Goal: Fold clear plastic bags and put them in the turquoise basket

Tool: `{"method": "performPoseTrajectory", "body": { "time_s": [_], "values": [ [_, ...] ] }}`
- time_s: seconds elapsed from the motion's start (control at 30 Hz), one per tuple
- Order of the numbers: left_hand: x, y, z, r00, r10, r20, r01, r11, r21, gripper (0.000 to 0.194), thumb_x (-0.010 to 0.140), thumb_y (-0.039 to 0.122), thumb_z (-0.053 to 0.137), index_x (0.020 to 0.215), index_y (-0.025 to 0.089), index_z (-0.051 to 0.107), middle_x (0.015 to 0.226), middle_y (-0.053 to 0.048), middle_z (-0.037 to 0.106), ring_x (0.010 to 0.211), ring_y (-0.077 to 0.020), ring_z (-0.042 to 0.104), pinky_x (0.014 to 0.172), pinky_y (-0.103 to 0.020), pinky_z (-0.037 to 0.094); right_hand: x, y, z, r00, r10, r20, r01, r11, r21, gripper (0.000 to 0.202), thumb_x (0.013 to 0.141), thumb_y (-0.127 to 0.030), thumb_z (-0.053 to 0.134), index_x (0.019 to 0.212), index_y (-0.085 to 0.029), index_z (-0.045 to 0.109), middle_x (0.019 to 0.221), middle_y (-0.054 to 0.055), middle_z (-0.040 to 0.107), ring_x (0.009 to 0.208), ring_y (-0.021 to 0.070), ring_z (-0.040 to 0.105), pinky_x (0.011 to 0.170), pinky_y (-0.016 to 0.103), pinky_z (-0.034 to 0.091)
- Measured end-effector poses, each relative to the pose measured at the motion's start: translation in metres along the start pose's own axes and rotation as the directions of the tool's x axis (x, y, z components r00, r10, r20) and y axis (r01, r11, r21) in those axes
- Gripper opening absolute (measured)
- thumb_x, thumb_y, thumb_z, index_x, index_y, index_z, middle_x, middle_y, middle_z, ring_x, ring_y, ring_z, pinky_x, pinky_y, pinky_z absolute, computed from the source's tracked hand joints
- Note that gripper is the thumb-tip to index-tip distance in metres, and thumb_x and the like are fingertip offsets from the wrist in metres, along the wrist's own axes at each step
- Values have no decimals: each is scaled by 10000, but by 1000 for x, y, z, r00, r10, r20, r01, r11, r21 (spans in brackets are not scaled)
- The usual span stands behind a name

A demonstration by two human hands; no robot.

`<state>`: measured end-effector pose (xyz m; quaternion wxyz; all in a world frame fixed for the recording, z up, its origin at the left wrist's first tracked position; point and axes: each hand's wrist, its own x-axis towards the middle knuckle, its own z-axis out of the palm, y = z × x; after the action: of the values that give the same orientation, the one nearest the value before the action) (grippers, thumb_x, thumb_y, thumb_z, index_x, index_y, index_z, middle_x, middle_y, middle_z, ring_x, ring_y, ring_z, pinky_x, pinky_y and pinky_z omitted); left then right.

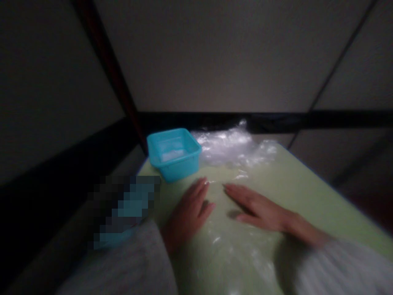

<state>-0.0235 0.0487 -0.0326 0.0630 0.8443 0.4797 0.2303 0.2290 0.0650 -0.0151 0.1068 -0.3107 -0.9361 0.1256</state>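
A clear plastic bag or sheet [216, 239] lies flat on the pale green tabletop [310, 192], showing as glints between and below my hands. My left hand [192, 209] rests on it with fingers stretched out and thumb apart, just in front of the blue basket. Across from it, my right hand [258, 207] lies palm down, fingers extended and pointing left, thumb spread. Neither hand grips anything. The blue plastic basket [181, 168] stands at the far left of the table, with something whitish and see-through inside that I cannot make out.
A crumpled heap of clear plastic [227, 145] lies at the table's far end, right of the basket. A blurred-out patch with turquoise parts [132, 205] sits by the left table edge. Grey panels [221, 57] with a dark band rise behind the table.
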Motion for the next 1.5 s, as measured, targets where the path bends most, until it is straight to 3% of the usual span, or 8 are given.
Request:
{"method": "performPoseTrajectory", "body": {
  "time_s": [0.07, 0.17, 0.37, 0.53, 0.97, 1.3, 1.4, 1.5],
  "values": [
    [1, 3, -4, 999, -19, -37, 19, 1000, 3, 467, 918, 336, 389, 1327, 112, 410, 1440, -150, 373, 1338, -233, 332, 1097, -418, 316, 4, -6, 5, 999, 4, 34, -3, 1000, -17, 747, 894, -571, 387, 1452, -107, 207, 1489, 155, 217, 1373, 263, 216, 1119, 458, 211],
    [1, 7, -6, 999, -15, -51, 16, 1000, 21, 453, 911, 336, 397, 1307, 119, 437, 1426, -143, 398, 1325, -233, 357, 1094, -412, 323, 8, -5, 13, 993, 114, -39, -117, 991, -71, 730, 900, -583, 348, 1442, -105, 246, 1477, 164, 249, 1368, 274, 230, 1113, 486, 213],
    [-4, 10, 1, 999, 2, 47, -6, 996, 94, 524, 905, 363, 401, 1342, 74, 380, 1440, -181, 358, 1343, -260, 318, 1081, -435, 332, 13, -6, 14, 970, 171, -172, -186, 980, -74, 679, 917, -558, 331, 1437, -126, 268, 1472, 154, 278, 1363, 265, 254, 1106, 488, 235],
    [-6, 5, 7, 986, 89, 143, -110, 982, 151, 628, 900, 417, 415, 1378, 28, 300, 1460, -225, 286, 1369, -287, 245, 1089, -456, 301, 13, -8, 19, 985, 119, -124, -132, 986, -106, 729, 906, -583, 328, 1446, -102, 232, 1474, 162, 266, 1369, 259, 235, 1113, 459, 237],
    [-6, 2, 8, 979, 114, 167, -143, 975, 172, 646, 905, 462, 390, 1399, 65, 265, 1476, -206, 266, 1382, -289, 203, 1096, -459, 271, -20, 40, 8, 956, 266, -124, -284, 946, -156, 686, 912, -593, 286, 1460, -191, 197, 1479, 105, 264, 1363, 282, 225, 1097, 512, 235],
    [11, -25, -13, 943, 137, 304, -177, 978, 107, 789, 831, 542, 486, 1393, 35, 266, 1484, -232, 217, 1386, -301, 181, 1109, -463, 233, -11, 31, 9, 934, 336, -120, -351, 927, -131, 652, 938, -552, 230, 1434, -132, 274, 1483, 133, 250, 1373, 265, 202, 1107, 503, 197],
    [10, -11, -14, 972, 115, 204, -141, 983, 117, 723, 846, 466, 494, 1392, 49, 270, 1486, -213, 231, 1391, -285, 174, 1124, -474, 196, -5, 25, 8, 924, 333, -187, -358, 926, -118, 590, 948, -484, 281, 1419, -129, 312, 1469, 142, 289, 1360, 269, 251, 1101, 508, 215],
    [2, 21, -6, 992, 91, 91, -100, 990, 100, 660, 878, 398, 452, 1403, 57, 244, 1497, -195, 214, 1395, -258, 164, 1126, -438, 229, 3, 10, 8, 921, 290, -260, -318, 946, -71, 513, 952, -346, 305, 1412, -120, 323, 1456, 151, 316, 1347, 260, 288, 1097, 512, 230]
  ]
}}
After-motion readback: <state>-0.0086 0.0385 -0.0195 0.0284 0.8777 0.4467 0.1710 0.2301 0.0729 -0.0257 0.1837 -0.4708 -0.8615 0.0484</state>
